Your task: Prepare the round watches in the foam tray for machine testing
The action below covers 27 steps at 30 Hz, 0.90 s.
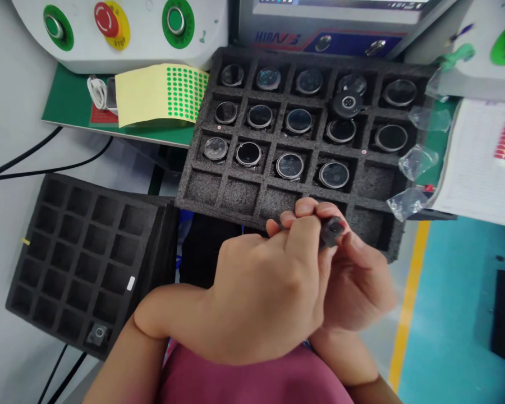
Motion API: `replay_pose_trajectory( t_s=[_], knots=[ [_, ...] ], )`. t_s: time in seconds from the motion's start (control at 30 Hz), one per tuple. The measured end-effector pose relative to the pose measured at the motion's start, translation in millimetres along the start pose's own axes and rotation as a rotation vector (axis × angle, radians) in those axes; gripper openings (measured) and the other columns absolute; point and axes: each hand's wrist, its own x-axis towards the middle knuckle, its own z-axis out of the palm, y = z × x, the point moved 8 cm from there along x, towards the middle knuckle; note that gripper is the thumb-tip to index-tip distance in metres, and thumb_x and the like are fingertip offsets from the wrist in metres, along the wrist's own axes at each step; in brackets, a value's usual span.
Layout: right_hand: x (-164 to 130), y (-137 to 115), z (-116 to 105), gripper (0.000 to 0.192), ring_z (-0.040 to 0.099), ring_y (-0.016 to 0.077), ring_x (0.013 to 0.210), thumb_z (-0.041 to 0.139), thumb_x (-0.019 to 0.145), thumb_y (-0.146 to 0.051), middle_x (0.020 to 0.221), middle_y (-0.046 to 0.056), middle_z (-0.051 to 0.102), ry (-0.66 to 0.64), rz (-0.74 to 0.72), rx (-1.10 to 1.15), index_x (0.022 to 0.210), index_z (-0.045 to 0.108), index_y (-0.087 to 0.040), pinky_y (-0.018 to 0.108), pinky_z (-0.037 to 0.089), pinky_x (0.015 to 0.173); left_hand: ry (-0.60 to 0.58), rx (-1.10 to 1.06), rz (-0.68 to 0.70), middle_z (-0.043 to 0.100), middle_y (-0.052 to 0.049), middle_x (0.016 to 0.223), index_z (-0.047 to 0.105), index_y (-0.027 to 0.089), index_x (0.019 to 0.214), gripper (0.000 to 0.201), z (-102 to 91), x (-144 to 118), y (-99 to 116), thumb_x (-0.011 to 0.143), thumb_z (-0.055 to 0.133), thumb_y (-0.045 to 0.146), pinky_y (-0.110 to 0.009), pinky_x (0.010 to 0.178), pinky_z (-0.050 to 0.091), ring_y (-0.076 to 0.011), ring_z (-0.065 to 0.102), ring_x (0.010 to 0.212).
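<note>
Both hands meet over the near edge of the foam tray (307, 62): left hand (256, 292) and right hand (357, 275) pinch one small dark watch body (331, 230) between fingertips (mostly hidden). It looks mid-handling; setting it into an empty cell would need a level, careful drop.

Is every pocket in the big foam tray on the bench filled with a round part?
No: the foam tray has bare pockets along its near row, while the farther rows hold round parts.
</note>
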Motion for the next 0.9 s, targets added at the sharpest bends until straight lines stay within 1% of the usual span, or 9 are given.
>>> replay_pose_trajectory(
  t_s=[0.13,0.3,0.37,0.5,0.6,0.67,0.73,0.8,0.9],
  knots=[
    [-0.9,0.4,-1.9,0.018,0.064,0.0176,0.091,0.062,0.083,-0.034,0.102,0.004,0.059,0.029,-0.001,0.052,0.094,0.074,-0.026,0.038,0.062,0.091,0.015,0.043,-0.005,0.076,-0.005,0.076,0.065,0.011,0.103,0.028,2.3,-1.1,3.4,0.101,0.043,0.027,-0.032,0.044,0.045,-0.0182,0.066,0.051],
    [-2.5,1.9,-1.1,0.015,0.063,0.0167,0.089,0.064,0.082,-0.035,0.099,0.004,0.056,0.037,0.007,0.084,0.091,0.072,-0.025,0.037,0.062,0.09,0.037,0.029,0.041,0.077,-0.007,0.079,0.067,0.01,0.094,0.029,0.6,-0.9,7.8,0.1,0.042,0.023,-0.032,0.04,0.042,-0.0179,0.066,0.051],
    [-3.5,2.4,0.2,0.012,0.063,0.0155,0.09,0.063,0.085,-0.033,0.099,0.003,0.055,0.024,0.005,0.09,0.091,0.071,-0.026,0.035,0.061,0.092,0.046,0.019,0.058,0.077,-0.008,0.08,0.067,0.008,0.097,0.026,-0.3,-1.5,8.5,0.099,0.044,0.02,-0.032,0.042,0.042,-0.0187,0.066,0.051],
    [-5.4,0.0,1.9,0.012,0.063,0.0136,0.095,0.061,0.088,-0.028,0.101,0.002,0.054,-0.005,-0.065,0.072,0.095,0.071,-0.026,0.031,0.057,0.101,0.031,-0.037,0.028,0.076,-0.009,0.076,0.065,0.007,0.103,0.022,0.4,-3.8,5.3,0.099,0.046,0.018,-0.034,0.052,0.052,-0.0211,0.068,0.055],
    [-4.8,-0.7,1.7,0.012,0.063,0.0142,0.094,0.061,0.088,-0.028,0.101,0.002,0.053,-0.005,-0.099,0.05,0.096,0.07,-0.026,0.033,0.057,0.101,0.022,-0.033,0.016,0.078,-0.01,0.088,0.064,0.009,0.107,0.022,0.1,-5.0,3.8,0.099,0.046,0.019,-0.034,0.055,0.054,-0.0207,0.07,0.06],
    [-2.8,-0.8,3.0,0.01,0.063,0.0153,0.091,0.062,0.086,-0.029,0.099,0.002,0.053,-0.013,-0.091,0.046,0.093,0.069,-0.027,0.037,0.058,0.099,0.027,-0.012,0.035,0.079,-0.01,0.095,0.064,0.01,0.106,0.023,-0.9,-5.0,3.9,0.099,0.044,0.019,-0.033,0.054,0.053,-0.0192,0.068,0.059],
    [-0.3,-2.3,4.9,0.008,0.061,0.0157,0.087,0.062,0.085,-0.031,0.095,0.002,0.051,-0.02,-0.074,0.061,0.09,0.067,-0.027,0.038,0.06,0.095,0.036,-0.011,0.074,0.078,-0.008,0.088,0.065,0.01,0.104,0.024,-1.4,-4.6,4.8,0.099,0.042,0.017,-0.033,0.052,0.051,-0.0188,0.066,0.056],
    [1.5,-4.1,5.6,0.006,0.059,0.016,0.084,0.063,0.082,-0.031,0.091,0.002,0.049,-0.004,-0.041,0.078,0.085,0.065,-0.027,0.037,0.06,0.094,0.051,-0.011,0.111,0.075,-0.006,0.078,0.065,0.009,0.105,0.027,-1.4,-4.3,5.4,0.099,0.04,0.015,-0.033,0.054,0.051,-0.0195,0.067,0.059],
    [1.2,-9.6,5.8,0.009,0.053,0.0185,0.078,0.064,0.077,-0.033,0.086,0.003,0.043,0.033,-0.029,0.051,0.077,0.058,-0.026,0.039,0.06,0.091,0.086,0.0,0.17,0.075,-0.007,0.08,0.065,0.01,0.107,0.027,-1.5,-4.6,7.8,0.1,0.039,0.015,-0.03,0.059,0.052,-0.0186,0.07,0.066]
  ],
)
